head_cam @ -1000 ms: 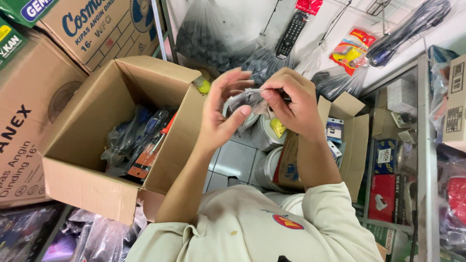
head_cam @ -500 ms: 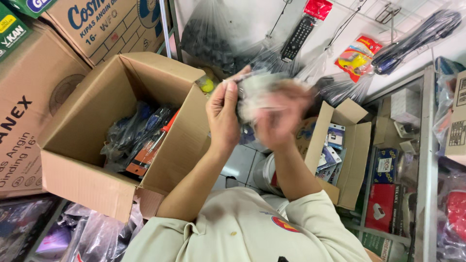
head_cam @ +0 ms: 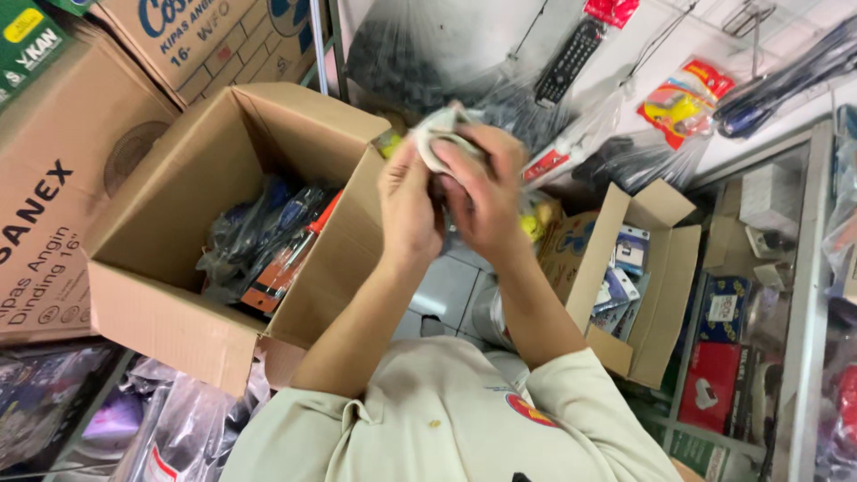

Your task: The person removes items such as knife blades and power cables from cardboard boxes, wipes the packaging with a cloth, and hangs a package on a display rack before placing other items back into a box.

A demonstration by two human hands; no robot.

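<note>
You are gripping a small clear plastic packet [head_cam: 444, 134] with both your left hand [head_cam: 408, 201] and right hand [head_cam: 486, 192], above the open cardboard box [head_cam: 192, 223], and it is likely slipping if you tug hard.

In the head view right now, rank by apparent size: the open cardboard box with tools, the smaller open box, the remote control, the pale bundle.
1. open cardboard box
2. smaller open box
3. remote control and pale bundle: look alike; the hands partly cover the bundle.
</note>
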